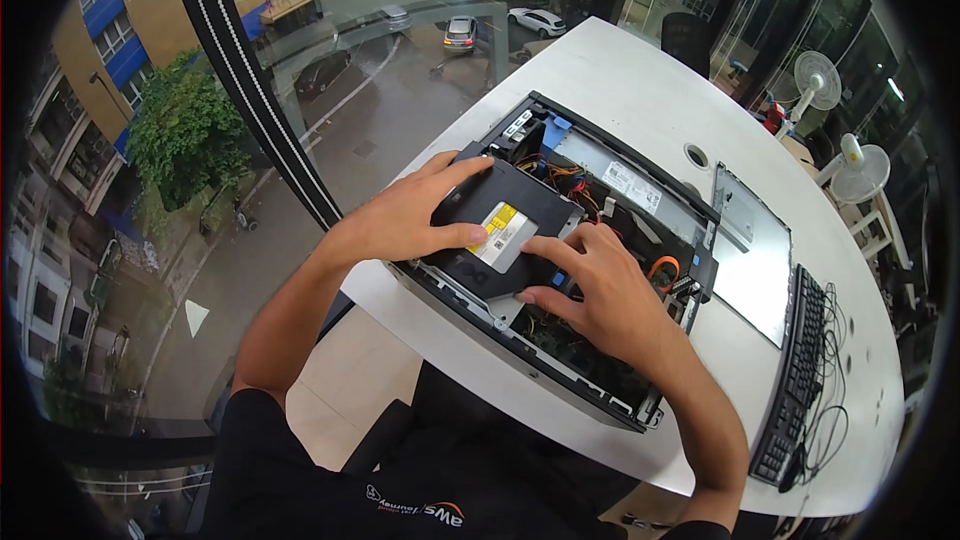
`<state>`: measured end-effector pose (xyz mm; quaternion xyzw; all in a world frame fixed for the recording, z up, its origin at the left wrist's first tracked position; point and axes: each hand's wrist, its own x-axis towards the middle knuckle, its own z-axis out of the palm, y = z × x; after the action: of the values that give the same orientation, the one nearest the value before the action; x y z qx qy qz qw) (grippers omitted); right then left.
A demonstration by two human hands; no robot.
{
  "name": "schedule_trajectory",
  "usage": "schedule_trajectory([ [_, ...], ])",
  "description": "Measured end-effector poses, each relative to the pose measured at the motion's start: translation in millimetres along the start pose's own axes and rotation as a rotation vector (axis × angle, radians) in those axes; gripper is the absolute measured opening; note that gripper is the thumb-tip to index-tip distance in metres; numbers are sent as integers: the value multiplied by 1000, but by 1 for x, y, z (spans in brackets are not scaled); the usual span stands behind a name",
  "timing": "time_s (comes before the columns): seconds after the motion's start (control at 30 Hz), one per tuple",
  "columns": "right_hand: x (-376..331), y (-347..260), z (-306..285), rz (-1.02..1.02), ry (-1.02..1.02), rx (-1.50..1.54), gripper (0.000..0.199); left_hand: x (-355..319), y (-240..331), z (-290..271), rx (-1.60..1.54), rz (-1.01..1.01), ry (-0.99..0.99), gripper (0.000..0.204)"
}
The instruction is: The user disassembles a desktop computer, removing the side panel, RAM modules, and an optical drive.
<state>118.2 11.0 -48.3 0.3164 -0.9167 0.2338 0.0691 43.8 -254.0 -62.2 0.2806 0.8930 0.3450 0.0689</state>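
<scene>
A black optical drive (470, 202) with a white and yellow label lies at the left end of an opened desktop computer case (570, 365). My left hand (395, 215) grips the drive from its left side, the thumb on top beside the label and the index finger stretched along the far edge. On the drive's right side, my right hand (610, 285) holds it with the index fingertip by the label and the thumb lower down. Coloured cables (570, 178) run inside the case past the drive. The undersides of my fingers are hidden.
The case rests on a curved white table (640, 70) with a round cable hole (697, 155). Right of it lie a metal side panel (755, 255) and a black keyboard (795, 370) with a loose cord. Two white fans (817, 80) stand beyond. Window glass borders the left.
</scene>
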Motion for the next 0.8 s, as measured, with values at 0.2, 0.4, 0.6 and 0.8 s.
schedule_trajectory([
  [0.2, 4, -9, 1, 58, -59, -86, 45, 4, -8, 4, -69, 61, 10, 86],
  [0.4, 5, -7, 9, -26, 97, -184, 48, 4, -6, 4, -71, 50, 38, 90],
  [0.6, 8, -4, 9, -88, 59, -210, 46, 3, -3, 1, -210, 14, 59, 94],
  [0.8, 4, 3, 13, -101, 128, -139, 46, 4, 0, 1, -292, -202, 98, 91],
])
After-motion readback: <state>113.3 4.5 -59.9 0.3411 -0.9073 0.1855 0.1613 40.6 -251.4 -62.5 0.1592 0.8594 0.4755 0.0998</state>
